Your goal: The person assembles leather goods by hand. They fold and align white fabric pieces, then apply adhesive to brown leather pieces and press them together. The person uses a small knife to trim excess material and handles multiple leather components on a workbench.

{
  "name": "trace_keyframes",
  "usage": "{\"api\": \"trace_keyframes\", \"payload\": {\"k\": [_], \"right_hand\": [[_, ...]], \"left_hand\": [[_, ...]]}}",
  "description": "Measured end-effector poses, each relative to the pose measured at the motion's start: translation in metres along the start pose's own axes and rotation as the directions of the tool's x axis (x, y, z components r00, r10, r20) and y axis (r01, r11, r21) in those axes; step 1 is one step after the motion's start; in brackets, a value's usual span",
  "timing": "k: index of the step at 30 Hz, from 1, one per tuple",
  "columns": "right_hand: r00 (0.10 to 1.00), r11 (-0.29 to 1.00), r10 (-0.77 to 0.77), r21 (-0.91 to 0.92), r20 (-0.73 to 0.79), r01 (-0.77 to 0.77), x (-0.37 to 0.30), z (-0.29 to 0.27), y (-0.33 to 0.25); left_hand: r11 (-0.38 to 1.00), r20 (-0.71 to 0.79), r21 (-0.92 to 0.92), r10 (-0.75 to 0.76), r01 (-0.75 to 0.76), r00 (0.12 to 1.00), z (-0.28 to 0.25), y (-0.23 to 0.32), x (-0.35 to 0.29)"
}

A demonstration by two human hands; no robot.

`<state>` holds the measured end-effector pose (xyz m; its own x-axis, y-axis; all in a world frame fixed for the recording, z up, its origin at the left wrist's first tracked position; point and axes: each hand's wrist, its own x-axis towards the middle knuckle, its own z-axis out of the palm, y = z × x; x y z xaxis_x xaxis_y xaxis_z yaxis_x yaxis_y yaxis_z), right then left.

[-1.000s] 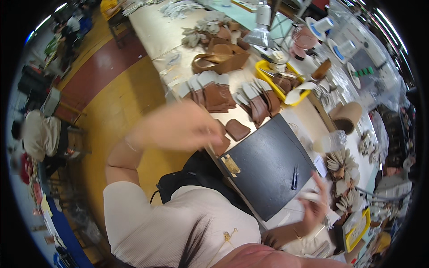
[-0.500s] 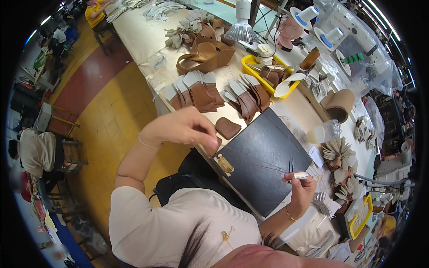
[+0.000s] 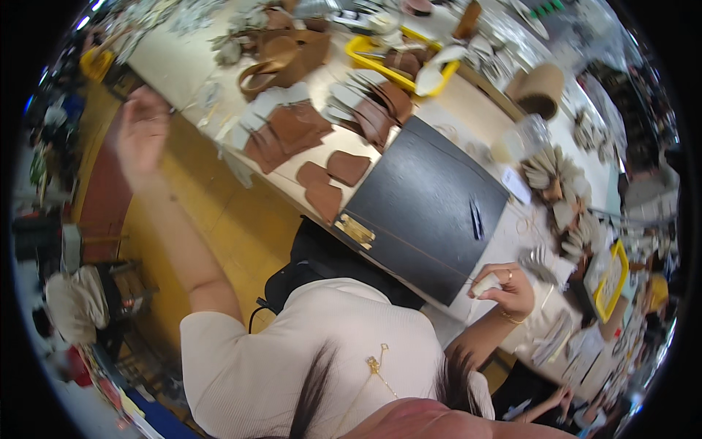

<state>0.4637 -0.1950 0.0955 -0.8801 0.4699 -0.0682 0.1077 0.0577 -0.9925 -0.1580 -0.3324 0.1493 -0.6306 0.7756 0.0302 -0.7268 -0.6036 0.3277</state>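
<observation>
A: Head view: what sits by the black board (image 3: 428, 212)?

B: The right hand (image 3: 508, 289) at its near corner, grip closed on a small white spool (image 3: 486, 282). A thin thread (image 3: 409, 245) runs from it across the board.

A: The left hand (image 3: 142, 132)?

B: Raised far left of the board, off the bench (image 3: 468, 102); fingers pinched, on what I cannot tell. Brown leather pieces (image 3: 325, 179) lie beside the board's left edge.

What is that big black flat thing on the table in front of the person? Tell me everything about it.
The black board is a flat, rectangular, dark panel with a faintly grained, leather-like face, lying tilted across the table edge. A brass-coloured clasp sits near its lower left corner. A dark pen-like tool rests on it. Brown leather pieces lie beside its left edge; a thin thread crosses it toward the right hand.
</observation>
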Motion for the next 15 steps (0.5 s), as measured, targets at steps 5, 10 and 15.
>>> {"api": "trace_keyframes", "payload": {"k": [5,10,15], "right_hand": [[0.942,0.907,0.253,-0.284,-0.222,-0.311,-0.120,-0.037,-0.014],[0.622,0.883,0.384,0.073,-0.682,-0.465,-0.265,-0.052,-0.035],[0.329,0.864,0.324,0.136,-0.887,-0.486,-0.403,-0.051,-0.050]], "left_hand": [[0.958,-0.084,0.256,0.152,-0.126,0.985,-0.075,0.186,0.074],[0.698,-0.460,0.708,0.569,-0.106,0.682,-0.135,0.296,0.093],[0.540,-0.300,0.832,0.635,-0.131,0.712,-0.162,0.308,0.104]]}}
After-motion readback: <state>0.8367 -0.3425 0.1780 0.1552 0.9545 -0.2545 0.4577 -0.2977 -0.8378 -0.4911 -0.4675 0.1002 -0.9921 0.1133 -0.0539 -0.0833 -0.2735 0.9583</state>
